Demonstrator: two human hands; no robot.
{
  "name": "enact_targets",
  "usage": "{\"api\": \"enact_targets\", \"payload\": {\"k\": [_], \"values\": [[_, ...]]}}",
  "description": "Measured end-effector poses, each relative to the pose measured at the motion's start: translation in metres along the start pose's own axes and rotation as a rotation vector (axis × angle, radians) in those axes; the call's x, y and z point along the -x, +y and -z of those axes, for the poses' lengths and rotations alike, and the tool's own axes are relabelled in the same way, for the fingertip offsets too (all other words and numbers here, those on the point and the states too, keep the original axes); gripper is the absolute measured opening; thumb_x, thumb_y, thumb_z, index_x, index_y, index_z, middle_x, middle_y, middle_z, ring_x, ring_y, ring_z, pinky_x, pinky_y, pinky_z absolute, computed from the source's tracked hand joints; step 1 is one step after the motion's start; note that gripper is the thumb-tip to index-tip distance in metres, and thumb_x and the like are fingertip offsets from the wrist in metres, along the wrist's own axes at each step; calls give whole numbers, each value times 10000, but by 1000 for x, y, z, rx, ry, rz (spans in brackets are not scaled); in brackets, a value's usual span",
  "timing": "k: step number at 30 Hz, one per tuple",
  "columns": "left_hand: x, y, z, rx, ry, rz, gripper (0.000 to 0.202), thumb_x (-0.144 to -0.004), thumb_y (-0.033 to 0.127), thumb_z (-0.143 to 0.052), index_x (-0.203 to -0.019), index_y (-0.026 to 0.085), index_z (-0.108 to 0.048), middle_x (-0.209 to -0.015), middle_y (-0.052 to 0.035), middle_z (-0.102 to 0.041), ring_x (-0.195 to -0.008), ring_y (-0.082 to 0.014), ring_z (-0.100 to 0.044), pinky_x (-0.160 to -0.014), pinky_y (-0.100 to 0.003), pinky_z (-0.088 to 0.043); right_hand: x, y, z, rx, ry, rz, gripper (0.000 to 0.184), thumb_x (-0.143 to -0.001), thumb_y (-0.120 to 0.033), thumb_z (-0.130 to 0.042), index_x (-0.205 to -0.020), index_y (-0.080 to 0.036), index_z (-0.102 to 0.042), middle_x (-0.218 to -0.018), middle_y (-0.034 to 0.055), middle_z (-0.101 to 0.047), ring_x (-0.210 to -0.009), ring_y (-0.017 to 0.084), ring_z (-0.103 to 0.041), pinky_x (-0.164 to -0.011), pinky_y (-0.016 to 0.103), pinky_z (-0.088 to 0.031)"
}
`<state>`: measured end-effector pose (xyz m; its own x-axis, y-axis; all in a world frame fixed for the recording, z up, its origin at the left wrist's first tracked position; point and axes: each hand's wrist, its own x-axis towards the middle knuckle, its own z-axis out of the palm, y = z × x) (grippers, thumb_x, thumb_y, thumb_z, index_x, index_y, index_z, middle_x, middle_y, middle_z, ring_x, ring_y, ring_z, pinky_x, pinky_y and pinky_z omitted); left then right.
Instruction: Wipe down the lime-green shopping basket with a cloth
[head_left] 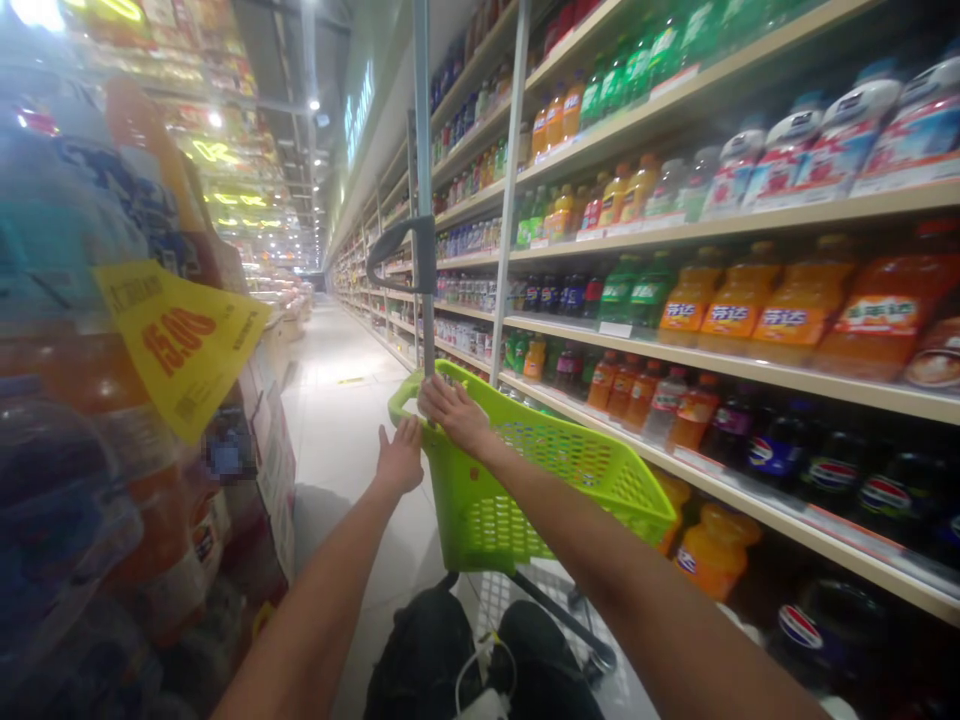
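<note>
A lime-green shopping basket [555,450] on a wheeled frame stands in front of me, beside the drink shelves. A tall grey pole [426,330] with a dark loop handle [409,255] rises at its corner. My left hand [401,456] touches the basket's near left corner, its thumb apart and its fingers stretched up by the rim. Flat against the rim at the foot of the pole lies my right hand [454,412], fingers outstretched. Its palm is hidden. What the basket holds is mostly out of sight.
Shelves [720,360] of bottled soft drinks run along the right, close to the basket. Stacked bottles with a yellow price tag [180,340] crowd the left. Between them a pale tiled aisle [330,350] stretches away. My knees [427,650] and a white cable [487,665] are below.
</note>
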<state>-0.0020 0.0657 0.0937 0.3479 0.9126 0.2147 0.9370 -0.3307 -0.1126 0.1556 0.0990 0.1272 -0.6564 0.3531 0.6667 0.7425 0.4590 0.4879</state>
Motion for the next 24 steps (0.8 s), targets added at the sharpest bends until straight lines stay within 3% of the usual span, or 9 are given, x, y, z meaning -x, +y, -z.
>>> {"api": "enact_targets", "payload": {"k": [2,5,10,13,20,24], "values": [[0,0,2,-8,11,2,774,-696,211,-468,-1403,120,-167,-1500,-85,-104,-1372,-274,-53,-1059,-599,-33,7,-2,-3,16,3,37,421,-853,-53,-377,-1250,-154,-473,-1386,87,-396,-1322,258,-256,-1056,512,-261],[0,1,5,-15,37,1,766,-691,227,-468,-1397,115,-193,-1495,-87,-138,-1371,-282,-52,-1063,-594,-44,-4,6,5,4,-17,45,421,-850,-57,-384,-1249,-151,-476,-1357,92,-437,-1304,263,-301,-1046,520,-275],[2,2,1,-7,62,-1,762,-680,227,-470,-1390,128,-214,-1495,-81,-141,-1371,-280,-51,-1062,-598,-46,-46,31,29,-28,53,-131,448,-848,-37,-361,-1272,-149,-457,-1372,96,-414,-1321,254,-264,-1064,523,-223],[4,1,-2,12,85,-6,759,-673,205,-465,-1389,140,-221,-1497,-76,-136,-1372,-281,-45,-1060,-600,-50,-57,35,35,-47,80,-177,460,-852,-41,-362,-1288,-166,-439,-1397,96,-374,-1337,249,-221,-1073,527,-191],[6,1,0,22,86,-9,759,-685,189,-463,-1397,145,-202,-1494,-88,-142,-1370,-293,-43,-1060,-599,-39,-20,7,14,-114,-30,-7,478,-835,-41,-409,-1291,-184,-429,-1409,93,-357,-1338,257,-214,-1071,537,-198],[7,0,1,17,92,-17,743,-703,203,-479,-1395,155,-214,-1490,-93,-160,-1369,-292,-59,-1063,-590,-25,-18,10,13,-129,-57,55,456,-837,-46,-406,-1274,-168,-447,-1382,97,-400,-1318,265,-269,-1062,547,-222]]}}
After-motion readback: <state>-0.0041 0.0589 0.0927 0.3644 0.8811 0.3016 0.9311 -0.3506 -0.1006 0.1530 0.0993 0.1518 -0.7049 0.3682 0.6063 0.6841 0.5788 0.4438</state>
